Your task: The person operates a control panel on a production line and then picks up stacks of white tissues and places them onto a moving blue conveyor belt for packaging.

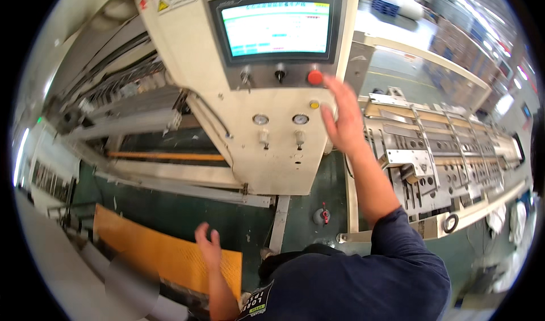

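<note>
My right hand (345, 119) is raised in front of a cream machine panel (238, 116). Its fingers are stretched out and hold nothing, with the thumb apart from them. The fingertips are close beside a round red push button (314, 77); whether they touch it I cannot tell. Just left of the thumb is a small yellow button (314, 104). Left of the red button are a black knob switch (280, 75) and a key switch (245, 76), below a lit touchscreen (277, 30). Low on the left, my left hand (209, 248) hangs open above an orange platform (164, 247), holding nothing.
Two pressure gauges (300, 119) sit on the panel. To the right runs a long metal conveyor frame (431, 156) with slotted plates. An open machine bay with rollers (130, 119) lies to the left. A red-handled valve (325, 214) stands on the green floor.
</note>
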A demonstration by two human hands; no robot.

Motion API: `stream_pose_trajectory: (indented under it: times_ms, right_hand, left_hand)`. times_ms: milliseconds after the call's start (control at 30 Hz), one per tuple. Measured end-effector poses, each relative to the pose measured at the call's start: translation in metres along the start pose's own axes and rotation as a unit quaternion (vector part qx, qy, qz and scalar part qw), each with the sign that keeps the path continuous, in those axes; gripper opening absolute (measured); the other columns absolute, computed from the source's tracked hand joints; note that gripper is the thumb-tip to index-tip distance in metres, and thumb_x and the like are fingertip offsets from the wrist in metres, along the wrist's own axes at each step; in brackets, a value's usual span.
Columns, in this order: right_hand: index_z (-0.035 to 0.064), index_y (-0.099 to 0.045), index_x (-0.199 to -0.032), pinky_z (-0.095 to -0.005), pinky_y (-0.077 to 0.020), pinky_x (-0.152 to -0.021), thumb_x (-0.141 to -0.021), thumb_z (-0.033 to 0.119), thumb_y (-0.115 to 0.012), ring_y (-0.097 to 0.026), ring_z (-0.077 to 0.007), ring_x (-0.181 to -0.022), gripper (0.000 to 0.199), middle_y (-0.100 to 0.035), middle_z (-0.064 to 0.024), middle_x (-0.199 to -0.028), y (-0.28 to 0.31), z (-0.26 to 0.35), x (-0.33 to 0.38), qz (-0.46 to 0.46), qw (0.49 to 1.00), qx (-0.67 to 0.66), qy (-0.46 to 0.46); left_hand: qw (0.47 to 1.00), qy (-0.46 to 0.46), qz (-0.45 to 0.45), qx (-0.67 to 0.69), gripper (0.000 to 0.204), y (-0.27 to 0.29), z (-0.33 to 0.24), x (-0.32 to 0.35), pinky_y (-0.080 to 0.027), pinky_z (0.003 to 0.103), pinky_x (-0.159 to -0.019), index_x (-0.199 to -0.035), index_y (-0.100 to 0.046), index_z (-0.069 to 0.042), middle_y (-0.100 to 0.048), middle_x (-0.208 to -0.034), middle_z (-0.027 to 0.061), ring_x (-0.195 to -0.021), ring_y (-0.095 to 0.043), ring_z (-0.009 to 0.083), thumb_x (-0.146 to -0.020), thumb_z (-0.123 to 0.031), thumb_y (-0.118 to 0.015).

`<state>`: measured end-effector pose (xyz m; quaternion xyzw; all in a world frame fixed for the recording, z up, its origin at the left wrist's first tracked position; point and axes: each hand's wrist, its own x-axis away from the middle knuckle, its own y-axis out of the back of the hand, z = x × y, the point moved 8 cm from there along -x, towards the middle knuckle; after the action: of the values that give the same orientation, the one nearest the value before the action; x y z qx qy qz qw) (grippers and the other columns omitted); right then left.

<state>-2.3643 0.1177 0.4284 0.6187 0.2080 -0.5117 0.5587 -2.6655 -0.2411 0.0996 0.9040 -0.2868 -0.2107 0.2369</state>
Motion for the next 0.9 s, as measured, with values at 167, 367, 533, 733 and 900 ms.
stream_pose_trajectory:
  times_ms: [167,367,533,733,900]
  right_hand:
    - [0.0051,-0.054,-0.134,-0.049,-0.0405,-0.11,-0.081,0.0,-0.064,-0.048,-0.042,-0.129,0.054,-0.057,-0.0116,-0.137,0.026,-0.008,-0.2,-0.085,0.98,0.168,0.067]
    - [0.0057,-0.056,-0.131,-0.0489,-0.0398,-0.11,-0.08,-0.003,-0.062,-0.048,-0.0409,-0.129,0.052,-0.058,-0.01,-0.138,0.022,-0.022,-0.26,-0.128,0.961,0.24,0.059]
    - [0.0051,-0.06,-0.127,-0.0496,-0.0403,-0.109,-0.08,-0.004,-0.061,-0.05,-0.0405,-0.129,0.048,-0.061,-0.0093,-0.136,0.026,-0.018,-0.307,-0.139,0.957,0.249,0.053]
    - [0.0002,-0.068,-0.114,-0.0398,-0.0463,-0.095,-0.074,-0.005,-0.061,-0.064,-0.0278,-0.102,0.04,-0.069,-0.0135,-0.122,-0.013,0.022,-0.29,-0.118,0.962,0.222,0.103]
    - [0.002,-0.068,-0.114,-0.0345,-0.0465,-0.085,-0.072,0.0,-0.065,-0.061,-0.0251,-0.093,0.042,-0.068,-0.0076,-0.126,-0.063,0.03,-0.286,-0.055,0.972,0.217,0.065]
  left_hand:
    - [0.956,-0.276,-0.08,-0.054,0.039,0.116,-0.243,-0.284,-0.036,0.045,-0.111,-0.134,-0.055,0.0,-0.055,-0.136,0.0202,-0.129,-0.05,0.0392,-0.097,-0.011,-0.059]
    - [0.903,-0.403,-0.056,-0.136,0.035,0.115,-0.351,-0.429,-0.042,0.044,-0.103,-0.128,-0.061,-0.004,-0.06,-0.13,0.0155,-0.12,-0.055,0.0381,-0.1,-0.025,-0.055]
    - [0.912,-0.382,0.022,-0.146,0.033,0.131,-0.368,-0.466,-0.049,0.042,-0.083,-0.116,-0.069,-0.009,-0.067,-0.112,0.0097,-0.097,-0.064,0.0341,-0.096,-0.032,-0.057]
    - [0.914,-0.387,0.024,-0.121,0.039,0.131,-0.367,-0.475,-0.049,0.04,-0.073,-0.117,-0.068,-0.005,-0.067,-0.106,0.0136,-0.086,-0.065,0.0342,-0.095,-0.034,-0.056]
    - [0.903,-0.409,0.011,-0.129,0.042,0.135,-0.374,-0.481,-0.049,0.041,-0.072,-0.118,-0.068,-0.002,-0.068,-0.103,0.0153,-0.086,-0.065,0.0357,-0.097,-0.035,-0.052]
